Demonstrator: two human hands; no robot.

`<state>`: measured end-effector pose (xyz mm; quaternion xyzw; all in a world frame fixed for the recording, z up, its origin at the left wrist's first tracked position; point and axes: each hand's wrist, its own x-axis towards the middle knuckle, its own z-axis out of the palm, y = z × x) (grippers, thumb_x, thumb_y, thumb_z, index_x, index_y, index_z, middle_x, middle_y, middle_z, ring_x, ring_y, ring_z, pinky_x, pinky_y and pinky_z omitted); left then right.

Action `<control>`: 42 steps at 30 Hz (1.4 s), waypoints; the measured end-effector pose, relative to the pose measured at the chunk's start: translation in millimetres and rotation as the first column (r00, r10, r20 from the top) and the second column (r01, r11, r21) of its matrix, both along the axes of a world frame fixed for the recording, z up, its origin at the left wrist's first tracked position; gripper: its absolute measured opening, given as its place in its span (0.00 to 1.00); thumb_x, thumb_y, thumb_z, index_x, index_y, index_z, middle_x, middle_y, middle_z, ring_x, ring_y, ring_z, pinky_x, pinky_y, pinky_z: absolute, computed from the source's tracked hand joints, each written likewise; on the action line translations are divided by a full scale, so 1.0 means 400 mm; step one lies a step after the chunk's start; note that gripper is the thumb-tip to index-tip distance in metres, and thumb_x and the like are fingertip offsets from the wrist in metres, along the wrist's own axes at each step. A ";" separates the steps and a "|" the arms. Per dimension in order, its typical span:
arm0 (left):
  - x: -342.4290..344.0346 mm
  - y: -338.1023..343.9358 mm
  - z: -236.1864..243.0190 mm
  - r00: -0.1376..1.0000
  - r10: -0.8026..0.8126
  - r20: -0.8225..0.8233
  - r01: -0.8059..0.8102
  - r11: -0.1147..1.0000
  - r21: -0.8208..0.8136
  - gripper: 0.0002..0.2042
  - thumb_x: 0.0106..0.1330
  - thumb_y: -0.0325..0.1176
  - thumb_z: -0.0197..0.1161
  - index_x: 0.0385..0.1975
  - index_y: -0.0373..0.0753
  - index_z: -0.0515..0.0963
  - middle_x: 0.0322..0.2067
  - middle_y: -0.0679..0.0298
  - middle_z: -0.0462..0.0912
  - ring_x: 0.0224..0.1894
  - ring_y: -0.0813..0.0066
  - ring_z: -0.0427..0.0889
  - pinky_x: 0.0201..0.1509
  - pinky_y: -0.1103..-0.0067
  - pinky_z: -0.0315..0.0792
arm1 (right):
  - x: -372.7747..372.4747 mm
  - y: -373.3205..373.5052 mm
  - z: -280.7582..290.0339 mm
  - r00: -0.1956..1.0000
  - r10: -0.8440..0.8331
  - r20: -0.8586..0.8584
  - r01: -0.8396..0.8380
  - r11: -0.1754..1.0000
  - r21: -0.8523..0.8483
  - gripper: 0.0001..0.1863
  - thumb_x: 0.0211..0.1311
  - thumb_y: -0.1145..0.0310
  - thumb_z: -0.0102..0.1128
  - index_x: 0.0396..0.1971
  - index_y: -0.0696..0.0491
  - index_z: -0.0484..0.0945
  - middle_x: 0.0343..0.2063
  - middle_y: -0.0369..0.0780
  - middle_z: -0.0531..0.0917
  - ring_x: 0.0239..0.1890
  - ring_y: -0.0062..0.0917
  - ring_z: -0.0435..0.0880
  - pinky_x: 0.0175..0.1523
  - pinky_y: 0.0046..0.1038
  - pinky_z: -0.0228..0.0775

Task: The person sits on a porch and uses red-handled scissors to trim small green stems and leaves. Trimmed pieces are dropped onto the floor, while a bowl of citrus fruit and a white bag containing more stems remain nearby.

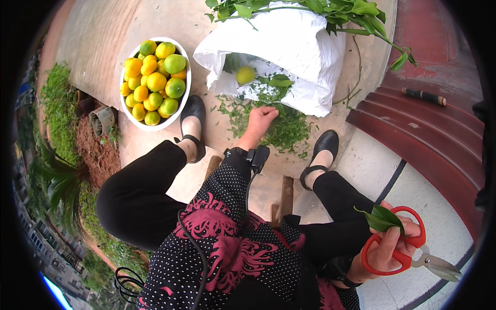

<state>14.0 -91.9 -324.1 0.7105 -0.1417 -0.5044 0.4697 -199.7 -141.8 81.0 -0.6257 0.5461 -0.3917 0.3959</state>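
My left hand (261, 121) reaches down to the mouth of a white woven sack (305, 57), over a heap of cut green leaves (287, 129) on the ground. Its fingers are pinched together, and what they hold, if anything, is too small to make out. Inside the sack's mouth lie a yellow-green citrus fruit (245, 75) and more leaf pieces. Out to the right, my right hand (392, 243) grips red-handled scissors (439, 266), blades pointing away to the lower right. A few green leaves (383, 218) are held in the same hand, above the handles.
A white basin (188, 85) full of yellow and green citrus fruits stands at the left, by my left shoe. Leafy branches (356, 18) lie across the sack's far side. Dark red corrugated sheeting (413, 124) with a short dark rod (423, 96) on it is at the right.
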 end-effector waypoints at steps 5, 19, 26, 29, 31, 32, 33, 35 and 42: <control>0.045 0.021 0.032 0.884 0.190 -0.426 -0.192 0.981 0.038 0.05 0.63 0.31 0.68 0.36 0.39 0.81 0.25 0.71 0.81 0.25 0.84 0.76 0.29 0.85 0.70 | -0.005 0.007 0.003 1.000 0.024 0.010 -0.024 1.000 0.020 0.09 0.64 0.75 0.57 0.41 0.55 0.68 0.28 0.43 0.80 0.23 0.26 0.82 0.54 0.47 0.75; 0.077 -0.057 0.306 0.705 -0.031 -0.708 -0.247 0.926 -0.286 0.07 0.60 0.21 0.63 0.35 0.40 0.76 0.27 0.68 0.80 0.25 0.77 0.78 0.28 0.84 0.71 | 0.056 0.025 0.000 0.997 -0.010 0.071 0.003 0.995 0.098 0.07 0.64 0.80 0.58 0.39 0.61 0.71 0.31 0.42 0.81 0.30 0.24 0.84 0.37 0.21 0.76; 0.079 -0.097 0.595 0.748 -0.320 -0.582 -0.129 0.790 -0.599 0.11 0.59 0.18 0.63 0.39 0.38 0.74 0.32 0.62 0.81 0.28 0.74 0.81 0.31 0.81 0.76 | 0.073 0.028 -0.022 0.997 0.011 0.072 -0.018 0.995 0.101 0.06 0.65 0.77 0.60 0.38 0.60 0.74 0.30 0.38 0.81 0.30 0.19 0.84 0.37 0.19 0.75; 0.049 -0.087 0.691 0.746 -0.392 -0.538 -0.154 0.684 -0.713 0.11 0.57 0.18 0.64 0.38 0.38 0.74 0.34 0.59 0.82 0.30 0.73 0.83 0.34 0.80 0.78 | 0.078 0.026 -0.031 0.997 0.021 0.076 -0.027 0.997 0.078 0.06 0.65 0.76 0.60 0.38 0.60 0.74 0.31 0.38 0.81 0.30 0.19 0.84 0.37 0.19 0.75; 0.021 -0.075 0.734 0.739 -0.422 -0.525 -0.149 0.658 -0.738 0.10 0.56 0.19 0.66 0.35 0.39 0.74 0.35 0.58 0.83 0.33 0.72 0.83 0.40 0.79 0.77 | 0.079 0.024 -0.037 0.997 0.025 0.079 -0.030 0.998 0.059 0.06 0.66 0.76 0.60 0.38 0.60 0.74 0.31 0.38 0.82 0.30 0.19 0.84 0.38 0.19 0.75; 0.002 -0.069 0.749 0.753 -0.422 -0.506 -0.142 0.646 -0.750 0.10 0.55 0.19 0.67 0.34 0.39 0.75 0.35 0.59 0.83 0.35 0.73 0.82 0.42 0.79 0.76 | 0.079 0.023 -0.039 0.996 0.026 0.083 -0.031 0.998 0.055 0.06 0.66 0.76 0.60 0.38 0.60 0.74 0.31 0.38 0.82 0.31 0.19 0.84 0.38 0.19 0.75; -0.018 -0.063 0.761 0.766 -0.422 -0.486 -0.134 0.633 -0.762 0.10 0.55 0.19 0.67 0.33 0.39 0.75 0.35 0.59 0.83 0.37 0.73 0.82 0.44 0.79 0.75 | 0.080 0.022 -0.042 0.996 0.027 0.086 -0.031 0.998 0.050 0.06 0.66 0.75 0.60 0.39 0.59 0.74 0.31 0.38 0.82 0.31 0.19 0.84 0.38 0.19 0.75; -0.057 -0.057 0.772 0.765 -0.459 -0.451 -0.090 0.618 -0.781 0.08 0.53 0.20 0.68 0.28 0.40 0.77 0.34 0.64 0.79 0.40 0.76 0.76 0.46 0.80 0.71 | 0.086 0.022 -0.049 0.990 0.033 0.135 -0.037 0.999 0.026 0.05 0.66 0.75 0.59 0.38 0.59 0.74 0.31 0.38 0.82 0.31 0.19 0.84 0.37 0.19 0.75; -0.115 -0.033 0.747 0.729 -0.429 -0.534 -0.140 0.670 -0.729 0.05 0.54 0.27 0.70 0.28 0.39 0.80 0.46 0.65 0.75 0.46 0.75 0.75 0.56 0.76 0.66 | 0.085 0.033 -0.044 0.984 0.063 0.168 -0.075 0.995 0.064 0.06 0.67 0.75 0.59 0.38 0.60 0.74 0.32 0.39 0.83 0.31 0.20 0.85 0.34 0.19 0.74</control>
